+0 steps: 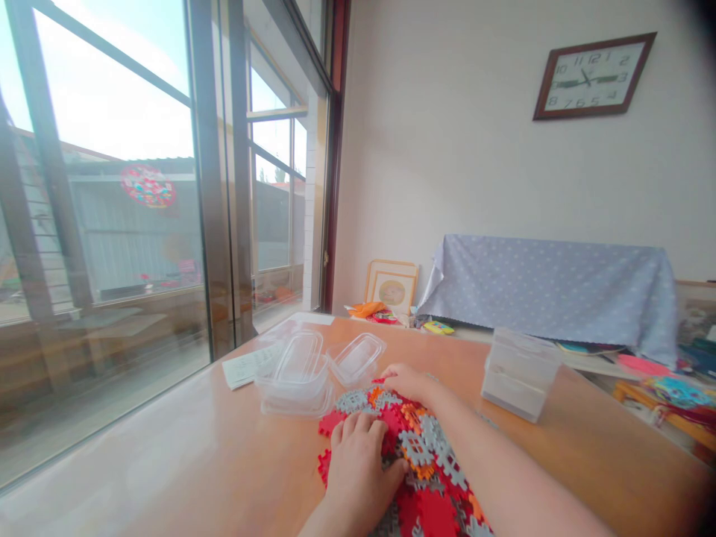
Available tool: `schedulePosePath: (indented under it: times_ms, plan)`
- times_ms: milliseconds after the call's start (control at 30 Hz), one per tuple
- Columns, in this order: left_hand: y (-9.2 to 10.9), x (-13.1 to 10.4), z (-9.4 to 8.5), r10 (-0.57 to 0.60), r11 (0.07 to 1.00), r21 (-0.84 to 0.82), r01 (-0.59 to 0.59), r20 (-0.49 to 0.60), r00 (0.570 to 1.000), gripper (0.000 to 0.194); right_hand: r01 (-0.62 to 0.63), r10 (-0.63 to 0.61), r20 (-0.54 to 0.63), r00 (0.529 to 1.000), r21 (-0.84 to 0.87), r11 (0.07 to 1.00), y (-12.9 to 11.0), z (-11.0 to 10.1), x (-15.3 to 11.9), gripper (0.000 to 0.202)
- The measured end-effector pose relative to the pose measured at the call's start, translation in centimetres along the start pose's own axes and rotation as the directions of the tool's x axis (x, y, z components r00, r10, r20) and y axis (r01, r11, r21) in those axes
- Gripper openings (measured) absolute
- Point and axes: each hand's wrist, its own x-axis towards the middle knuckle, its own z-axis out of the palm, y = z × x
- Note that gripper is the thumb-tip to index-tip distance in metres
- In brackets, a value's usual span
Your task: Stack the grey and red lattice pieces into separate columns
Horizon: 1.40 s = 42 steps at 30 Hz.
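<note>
A heap of interlocking plastic pieces (438, 511) in red, grey and orange, with toothed edges, lies on the table in front of me. My left hand (361, 459) rests on the near left of this heap, its fingers slightly bent and the thumb apart. Farther off, my right hand (407, 382) reaches over the far end of the heap. Its fingers are bent close together, with a bit of red at their tips; what they hold is mostly hidden. Under my right forearm, grey pieces (441, 447) are partly covered.
Clear plastic containers (294, 373) and a clear lid-like tray (358, 358) stand beyond the heap, beside a paper sheet (246, 367). A translucent box (517, 380) is at the right. The wooden table (168, 455) runs alongside a window; a cloth-covered object (559, 291) stands behind.
</note>
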Motion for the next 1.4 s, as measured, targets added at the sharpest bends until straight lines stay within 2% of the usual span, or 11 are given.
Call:
schedulePosePath:
  times_ms: [100,267,367,467,533,633,767,867,1000,1267,1400]
  plan:
    - [0.1,0.0,0.0,-0.036,0.999,0.004,0.036,-0.013,0.999,0.054,0.042,-0.042,-0.007,0.999,0.013,0.999,-0.9,-0.5,-1.1,0.013]
    - [-0.1,0.0,0.3,-0.115,0.993,-0.023,0.113,-0.098,0.989,0.094,0.128,-0.128,0.004,0.992,0.0,0.992,-2.8,-1.3,-3.3,0.015]
    - [-0.4,0.2,0.3,-0.12,0.993,-0.017,0.119,-0.161,0.98,0.111,0.188,-0.188,0.081,0.979,-0.002,0.982,-4.3,-1.9,-5.2,0.016]
    - [-0.4,0.2,0.1,-0.142,0.99,-0.01,0.143,-0.195,0.97,0.117,0.242,-0.251,0.177,0.952,0.068,0.968,-5.3,-2.8,-6.6,0.024]
    - [-0.2,0.2,-0.2,-0.151,0.988,-0.005,0.153,-0.199,0.968,0.112,0.232,-0.245,0.084,0.966,0.137,0.963,-5.0,-3.8,-6.8,0.034]
    - [0.3,0.1,-0.5,-0.104,0.994,0.008,0.106,-0.153,0.983,0.1,0.132,-0.098,-0.212,0.972,0.153,0.979,-2.7,-5.4,-5.5,0.044]
    - [0.6,0.0,-0.7,-0.014,1.0,0.003,0.014,-0.048,0.999,0.089,-0.066,0.09,-0.346,0.934,0.08,0.995,2.2,-6.8,-3.2,0.048]
    - [0.6,-0.1,-0.8,0.048,0.999,-0.008,-0.048,0.007,0.999,0.083,-0.163,0.158,-0.354,0.922,0.018,0.987,5.1,-7.1,-2.2,0.048]
    - [0.5,0.1,-0.7,0.057,0.998,0.005,-0.057,0.042,0.998,0.077,-0.212,0.188,-0.318,0.929,-0.042,0.976,7.2,-6.5,-1.1,0.054]
    - [1.3,0.6,-1.0,-0.1,0.992,0.07,0.1,-0.009,0.995,0.06,-0.233,0.197,-0.244,0.949,-0.124,0.965,8.3,-3.8,1.0,0.031]
    - [1.6,0.6,-1.2,-0.097,0.993,0.058,0.098,-0.03,0.995,0.049,-0.223,0.2,-0.279,0.939,-0.051,0.974,7.8,-3.1,0.9,0.051]
